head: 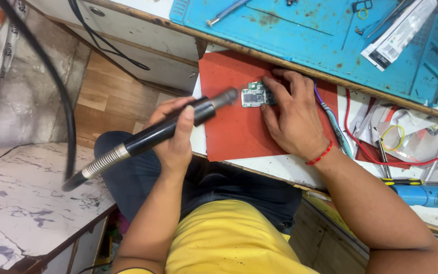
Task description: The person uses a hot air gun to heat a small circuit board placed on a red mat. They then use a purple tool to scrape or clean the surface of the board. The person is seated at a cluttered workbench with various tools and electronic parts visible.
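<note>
My left hand (175, 138) grips the black handle of a hot-air wand (150, 136), whose metal nozzle (224, 97) points at a small green circuit board (252, 95). The board lies on a red mat (229, 129) on the bench. My right hand (292, 116), with a red thread around its wrist, rests flat on the mat, and its fingertips press on the board's right edge. The nozzle tip is just left of the board; I cannot tell whether they touch.
A blue work mat (305, 30) with small tools and a white packet (399, 33) lies beyond the red mat. A teal-handled tool (337, 131), a red wire (381, 158) and a blue-handled tool (427, 195) sit to the right. The wand's black hose (51, 76) arcs over a white marbled surface (21, 203).
</note>
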